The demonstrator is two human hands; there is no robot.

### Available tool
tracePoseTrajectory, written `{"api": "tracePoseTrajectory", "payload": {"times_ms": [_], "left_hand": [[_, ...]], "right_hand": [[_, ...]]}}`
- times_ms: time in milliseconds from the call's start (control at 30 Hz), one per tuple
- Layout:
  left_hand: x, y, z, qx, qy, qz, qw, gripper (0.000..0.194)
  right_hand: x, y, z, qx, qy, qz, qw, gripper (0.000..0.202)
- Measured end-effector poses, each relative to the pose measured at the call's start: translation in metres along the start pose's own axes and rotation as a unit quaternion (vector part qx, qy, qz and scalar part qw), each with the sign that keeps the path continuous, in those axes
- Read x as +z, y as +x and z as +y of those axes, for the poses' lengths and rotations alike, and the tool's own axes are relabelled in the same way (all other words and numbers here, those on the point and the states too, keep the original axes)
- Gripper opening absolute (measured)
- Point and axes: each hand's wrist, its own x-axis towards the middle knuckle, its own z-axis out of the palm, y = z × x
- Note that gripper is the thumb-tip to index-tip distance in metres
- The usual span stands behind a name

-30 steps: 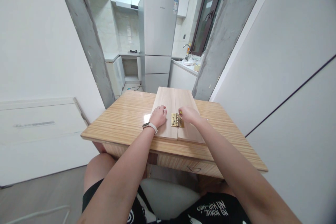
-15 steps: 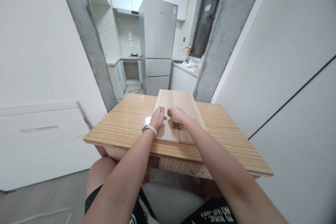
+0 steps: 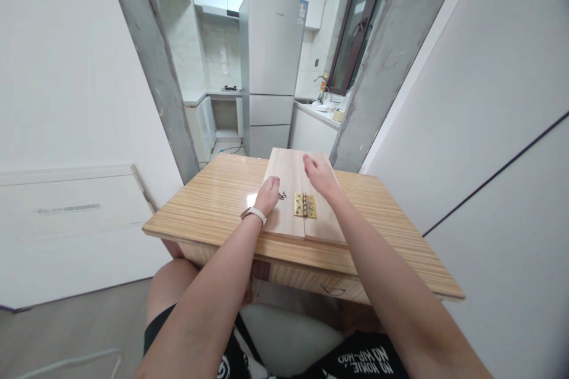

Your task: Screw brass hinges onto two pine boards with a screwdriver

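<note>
Two pale boards lie side by side, the left board (image 3: 284, 222) and the right board (image 3: 324, 231). A brass hinge (image 3: 304, 205) lies open across their seam near the front. My left hand (image 3: 268, 194) rests at the left board's edge, fingers drawn together; what they hold, if anything, is hidden. Several small dark screws (image 3: 282, 195) are just right of its fingers. Farther back, my right hand (image 3: 319, 173) is over the right board with its fingers curled closed, and their contents cannot be made out.
The boards are on a glossy wooden table (image 3: 200, 207) with a drawer handle (image 3: 333, 290) at its front. Beyond it stand a grey fridge (image 3: 272, 59) and a counter with a sink tap (image 3: 320, 86). Bare pillars flank the opening.
My right hand has moved back and to the right, away from my left hand, uncovering the hinge. The yellow item seen at its fingers no longer shows. My left hand has barely moved.
</note>
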Motion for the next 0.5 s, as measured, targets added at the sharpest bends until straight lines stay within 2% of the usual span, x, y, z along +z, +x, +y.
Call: {"api": "tracePoseTrajectory", "payload": {"times_ms": [133,267,367,500], "left_hand": [[-0.001,-0.002,0.004,0.021,0.019,-0.002,1.0,0.037],[-0.002,-0.004,0.009,0.042,0.049,-0.005,0.998,0.032],[-0.001,-0.005,0.011,0.041,0.064,-0.013,0.997,0.031],[0.0,-0.005,0.009,0.052,0.061,-0.011,0.997,0.031]], "right_hand": [[-0.021,-0.007,-0.005,0.063,0.179,0.074,0.979,0.042],[-0.019,-0.018,-0.019,0.099,0.308,0.082,0.943,0.035],[-0.008,-0.024,-0.028,0.091,0.347,0.075,0.93,0.036],[0.011,-0.026,-0.031,0.079,0.316,0.053,0.944,0.039]]}}
